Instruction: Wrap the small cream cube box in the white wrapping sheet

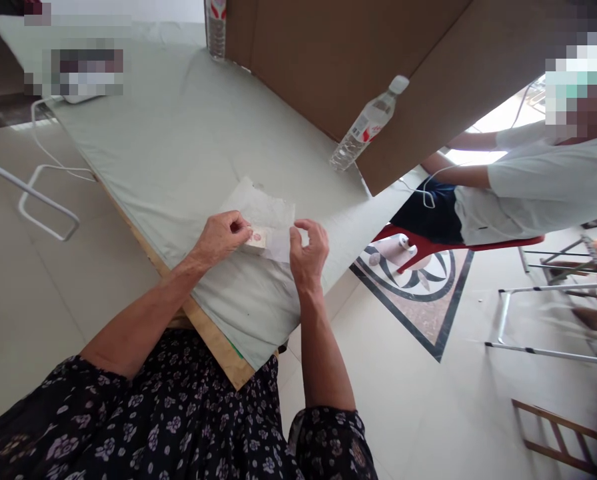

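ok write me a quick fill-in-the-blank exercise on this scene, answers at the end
1. The small pale block is nearer the person's ____ hand.
2. The plastic bottle nearer the hands has a ____ cap.
3. The co-worker at the side sits on a ____ seat.

Missing words: left; white; red.

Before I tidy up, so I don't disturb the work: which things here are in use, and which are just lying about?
Apparently in use:
thin white paper by the right hand
small pale block at the left hand

Apparently just about:
white-capped bottle
second bottle, farther back
brown cardboard
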Demonstrator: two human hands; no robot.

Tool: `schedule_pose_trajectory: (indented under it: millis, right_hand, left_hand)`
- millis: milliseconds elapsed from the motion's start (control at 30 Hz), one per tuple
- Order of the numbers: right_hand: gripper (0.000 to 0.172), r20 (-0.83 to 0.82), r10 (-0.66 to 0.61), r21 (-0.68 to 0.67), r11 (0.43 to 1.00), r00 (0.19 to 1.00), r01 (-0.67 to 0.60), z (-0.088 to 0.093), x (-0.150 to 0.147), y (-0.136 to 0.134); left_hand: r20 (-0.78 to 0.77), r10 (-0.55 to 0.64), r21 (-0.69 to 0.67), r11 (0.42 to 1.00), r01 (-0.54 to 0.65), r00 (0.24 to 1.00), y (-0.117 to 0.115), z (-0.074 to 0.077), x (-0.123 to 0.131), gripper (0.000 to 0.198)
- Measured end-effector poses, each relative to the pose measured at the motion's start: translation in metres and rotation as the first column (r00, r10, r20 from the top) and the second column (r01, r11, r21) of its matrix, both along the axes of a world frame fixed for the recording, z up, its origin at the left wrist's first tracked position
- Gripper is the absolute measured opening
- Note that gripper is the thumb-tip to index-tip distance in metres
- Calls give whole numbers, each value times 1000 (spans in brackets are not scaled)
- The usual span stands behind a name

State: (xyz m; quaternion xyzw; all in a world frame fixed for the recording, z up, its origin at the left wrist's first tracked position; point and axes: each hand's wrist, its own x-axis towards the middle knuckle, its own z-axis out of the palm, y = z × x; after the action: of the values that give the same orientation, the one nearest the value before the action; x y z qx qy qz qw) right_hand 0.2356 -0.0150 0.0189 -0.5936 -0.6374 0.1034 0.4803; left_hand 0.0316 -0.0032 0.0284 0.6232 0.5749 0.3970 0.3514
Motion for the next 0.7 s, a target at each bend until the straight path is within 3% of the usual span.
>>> schedule_pose_trajectory:
  millis: [100,200,267,433,533,700]
  right_hand:
    - [19,191,57,84,994,980,-75,15,-5,-22]
    - [22,336,266,-20,961,904,-275,15,-21,-32]
    - [26,375,342,-104,939,862,-327,8,-30,-32]
    - [30,385,339,-147,941,858,-306,-7,-35,-27]
    - [30,398,340,-135,941,852,-312,-7,-33,-27]
    - [29,463,333,-146,943,821,-300,-1,-34,-28]
  left_hand:
    - [-28,-12,3,1000,12,1000,1,1,0,16]
    - [-39,-2,0,1000,2,999,0,4,1,18]
    - [-40,-10,-14,1000,9,999,0,5,-1,19]
    - [-21,-83,-29,996,82,996,-4,6,-19,26]
    - [-42,-54,-45,998,52,998,-4,2,-31,37]
    - [-195,20,-27,999,-26,981,0,-2,-35,36]
